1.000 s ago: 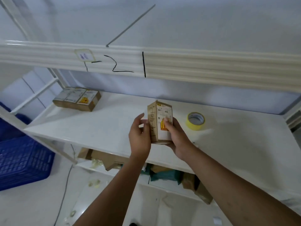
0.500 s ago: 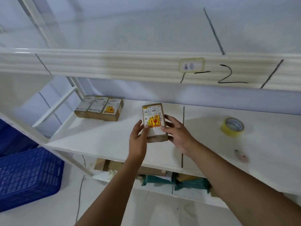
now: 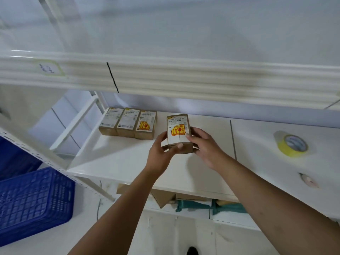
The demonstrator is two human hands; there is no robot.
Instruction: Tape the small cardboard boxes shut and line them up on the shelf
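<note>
From here I see both hands on one small cardboard box (image 3: 178, 134), label up, near the middle of the white shelf (image 3: 119, 162). The left hand (image 3: 161, 153) grips its near left corner, with the thumb curled over the near edge. The right hand (image 3: 206, 148) pinches the right side, and its lower fingers are hidden behind the box. The hands cover the bottom edge, so I cannot tell whether the box touches the shelf. Its label print is too blurred to read.

At ten o'clock from that box, a row of three boxes (image 3: 128, 123) lies side by side and touching, near the back left corner. At three o'clock, well apart, sits a yellow tape roll (image 3: 292, 145). At four o'clock is a small pinkish object (image 3: 309, 181) that I cannot make out. At eight o'clock, a blue crate (image 3: 33, 203) is cut off by the frame's left edge.
</note>
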